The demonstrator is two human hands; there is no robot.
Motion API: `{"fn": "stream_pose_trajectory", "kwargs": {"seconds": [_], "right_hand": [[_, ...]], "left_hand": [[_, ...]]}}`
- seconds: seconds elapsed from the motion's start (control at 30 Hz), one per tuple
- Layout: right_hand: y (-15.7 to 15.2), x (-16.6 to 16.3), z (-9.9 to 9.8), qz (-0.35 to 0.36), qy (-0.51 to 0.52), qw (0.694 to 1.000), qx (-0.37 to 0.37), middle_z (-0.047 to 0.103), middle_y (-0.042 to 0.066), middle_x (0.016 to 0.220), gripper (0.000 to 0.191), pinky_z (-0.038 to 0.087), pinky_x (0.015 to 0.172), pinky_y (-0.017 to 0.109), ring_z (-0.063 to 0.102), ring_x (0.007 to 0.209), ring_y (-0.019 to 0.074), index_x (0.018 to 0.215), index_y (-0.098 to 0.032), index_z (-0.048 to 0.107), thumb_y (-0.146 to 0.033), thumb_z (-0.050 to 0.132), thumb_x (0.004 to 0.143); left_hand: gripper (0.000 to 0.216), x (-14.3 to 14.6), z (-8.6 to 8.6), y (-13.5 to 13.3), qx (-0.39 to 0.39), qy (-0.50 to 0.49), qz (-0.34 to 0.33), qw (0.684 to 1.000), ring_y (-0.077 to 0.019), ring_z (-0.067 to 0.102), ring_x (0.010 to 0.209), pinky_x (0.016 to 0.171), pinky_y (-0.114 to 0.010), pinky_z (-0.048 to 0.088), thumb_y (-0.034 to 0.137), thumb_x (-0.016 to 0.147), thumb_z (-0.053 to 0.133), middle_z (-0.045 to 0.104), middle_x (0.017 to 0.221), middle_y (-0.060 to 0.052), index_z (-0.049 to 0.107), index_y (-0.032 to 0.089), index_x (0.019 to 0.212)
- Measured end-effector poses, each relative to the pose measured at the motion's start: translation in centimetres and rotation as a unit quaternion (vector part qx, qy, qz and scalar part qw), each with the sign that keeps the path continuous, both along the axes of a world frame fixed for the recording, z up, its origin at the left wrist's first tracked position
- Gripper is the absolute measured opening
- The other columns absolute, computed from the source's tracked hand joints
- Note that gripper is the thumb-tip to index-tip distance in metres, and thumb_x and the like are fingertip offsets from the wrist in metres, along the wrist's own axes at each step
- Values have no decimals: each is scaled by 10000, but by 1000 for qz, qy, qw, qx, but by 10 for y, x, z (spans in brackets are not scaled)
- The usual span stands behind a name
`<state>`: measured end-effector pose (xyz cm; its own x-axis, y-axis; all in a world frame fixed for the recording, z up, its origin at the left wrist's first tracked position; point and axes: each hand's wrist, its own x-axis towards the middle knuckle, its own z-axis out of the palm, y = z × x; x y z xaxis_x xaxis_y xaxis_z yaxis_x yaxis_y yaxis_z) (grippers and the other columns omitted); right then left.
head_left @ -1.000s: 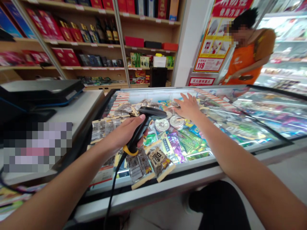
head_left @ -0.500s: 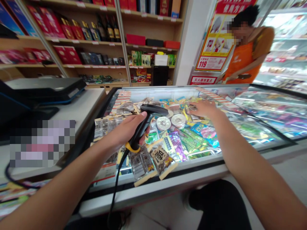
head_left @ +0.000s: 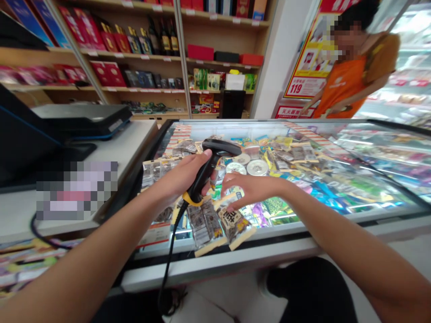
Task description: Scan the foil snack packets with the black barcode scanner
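Observation:
My left hand (head_left: 183, 177) is wrapped round the handle of a black barcode scanner (head_left: 210, 163) with a yellow collar and a black cable hanging down. The scanner head points right over a pile of snack packets (head_left: 215, 222) lying on the glass lid of a chest freezer (head_left: 336, 179). My right hand (head_left: 251, 190) hovers open, fingers spread, just right of the scanner and above the packets, touching or nearly touching a brown packet with a large character (head_left: 232, 222). Two round tins (head_left: 247, 167) lie behind my right hand.
A white counter (head_left: 134, 143) with a black register device (head_left: 81, 119) stands at the left. Wooden shelves (head_left: 151, 58) of boxes and bottles fill the back. A person in an orange apron (head_left: 346, 80) stands beyond the freezer at the right.
My right hand has pulled back from the far packets toward me and left, ending beside the scanner. The view has shifted slightly right. My left hand keeps its hold on the scanner.

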<state>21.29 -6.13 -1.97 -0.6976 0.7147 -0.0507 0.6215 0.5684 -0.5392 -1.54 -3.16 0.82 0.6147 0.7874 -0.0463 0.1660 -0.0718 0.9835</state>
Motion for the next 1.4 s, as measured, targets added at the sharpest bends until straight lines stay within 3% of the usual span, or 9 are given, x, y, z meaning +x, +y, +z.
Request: {"fn": "stream_pose_trajectory", "kwargs": {"seconds": [0.13,0.3,0.4,0.5,0.6,0.77,0.83,1.1,1.4], "right_hand": [[7,21,10,-6,13,998,-65,708,66,1104,388,498,907,352,659,993,233,1110,-204,708,-488,744,849],[21,60,15,-117,160,972,-126,684,36,1022,340,529,751,326,644,876,202,1067,-238,661,-377,789,783],[30,65,4,-171,362,889,-222,641,6,886,266,540,721,310,644,814,181,891,-239,590,-326,801,754],[38,60,-4,-213,522,787,-250,575,-33,782,295,534,647,275,607,691,139,820,-242,501,-300,784,755],[43,55,-5,-244,584,740,-230,606,-27,811,300,540,598,284,600,665,146,815,-257,453,-361,733,788],[44,59,-2,-236,553,778,-182,675,34,837,396,547,557,326,663,759,228,756,-266,445,-586,678,760],[43,61,-2,-244,554,776,-176,687,44,836,410,540,541,329,665,752,237,745,-266,464,-624,664,747],[39,50,0,-243,580,745,-222,546,-42,577,341,451,413,247,562,496,166,723,-268,459,-375,778,666],[41,49,-6,-237,587,743,-216,645,-16,732,252,494,438,233,623,566,146,726,-243,512,-272,761,694]], "left_hand": [[614,0,-1,1,-12,-6,-1,1000,-117,490,375,388,-212,364,679,963,403,577,463,-41,632,156,737],[584,1,-1,0,-21,-23,1,1000,-116,484,372,368,-220,352,691,930,459,592,509,-45,625,161,750],[576,2,2,-3,-32,-38,6,999,-105,479,372,367,-213,336,684,934,454,589,531,-40,604,159,750],[526,4,4,-6,-30,-66,9,997,-91,489,390,386,-206,353,647,932,491,613,597,-36,582,158,764],[515,5,2,-9,-31,-73,2,997,-85,483,386,389,-208,359,639,929,502,613,605,-33,578,157,762],[559,8,-3,-13,-37,-53,-20,998,-90,477,372,384,-207,350,674,932,468,585,550,-20,588,154,765],[553,9,-5,-14,-35,-61,-30,997,-88,480,375,386,-209,355,683,922,484,608,588,-19,594,156,799],[570,10,-7,-14,-25,-90,-16,996,-109,493,380,402,-221,359,727,893,485,586,522,-15,573,175,781],[552,11,-9,-14,-20,-69,-16,997,-101,493,387,408,-226,345,694,909,490,617,578,-29,591,169,773]]}}
